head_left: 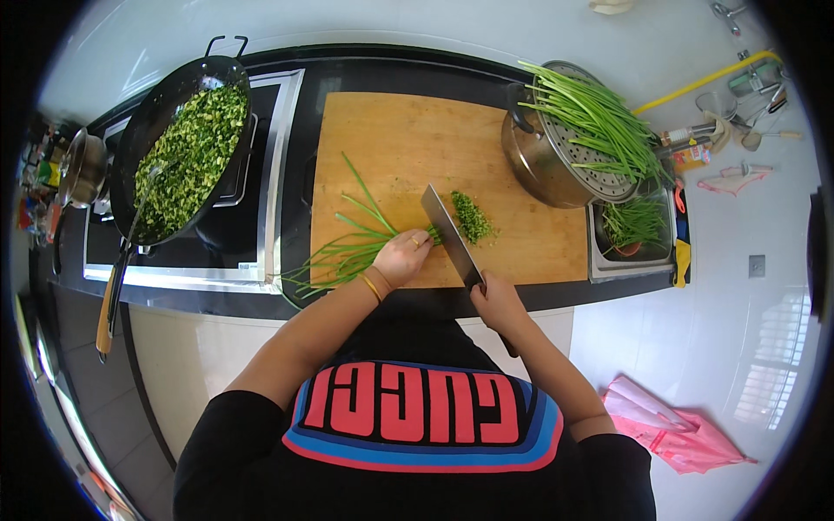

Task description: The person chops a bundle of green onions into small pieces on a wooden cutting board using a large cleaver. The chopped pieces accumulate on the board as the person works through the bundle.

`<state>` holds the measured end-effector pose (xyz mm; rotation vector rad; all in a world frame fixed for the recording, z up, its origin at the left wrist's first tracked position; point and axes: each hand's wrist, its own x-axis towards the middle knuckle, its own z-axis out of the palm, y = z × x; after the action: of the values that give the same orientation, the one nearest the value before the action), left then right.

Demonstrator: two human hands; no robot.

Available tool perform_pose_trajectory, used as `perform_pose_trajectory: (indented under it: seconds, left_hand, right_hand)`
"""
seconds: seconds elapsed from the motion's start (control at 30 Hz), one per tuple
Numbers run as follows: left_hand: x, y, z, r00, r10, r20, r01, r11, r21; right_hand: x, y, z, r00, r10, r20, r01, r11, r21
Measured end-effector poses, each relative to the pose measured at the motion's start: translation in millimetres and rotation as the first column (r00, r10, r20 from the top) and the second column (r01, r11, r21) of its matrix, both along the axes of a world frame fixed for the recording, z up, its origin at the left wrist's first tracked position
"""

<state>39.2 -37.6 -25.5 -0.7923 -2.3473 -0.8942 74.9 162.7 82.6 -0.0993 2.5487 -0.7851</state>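
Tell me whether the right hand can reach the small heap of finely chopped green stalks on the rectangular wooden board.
Probably yes: nothing stands between the right hand and the small chopped green heap. But it grips the dark-handled metal cleaver, so its fingers aren't free.

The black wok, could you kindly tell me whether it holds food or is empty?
The wok holds food: chopped greens cover most of its inside; their depth I cannot tell.

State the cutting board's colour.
The cutting board is light yellowish brown, best seen in the head view.
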Motion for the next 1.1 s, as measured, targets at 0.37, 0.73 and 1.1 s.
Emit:
perform_pose_trajectory:
  seconds: [0.37,0.73,1.1]
  left_hand:
    - [-1,-1,0,1.000,-0.006,0.029,0.006,1.000,0.000]
    - [0,2,-2,0.999,0.006,0.032,-0.006,1.000,-0.006]
    - [-1,3,3,0.997,0.064,0.034,-0.064,0.998,-0.004]
  right_hand:
    - [3,-10,1,1.000,0.014,-0.028,-0.011,0.997,0.077]
    - [-37,-37,-31,1.000,-0.011,-0.030,0.011,1.000,0.023]
    - [-15,-6,-11,0.996,-0.059,-0.065,0.055,0.997,-0.061]
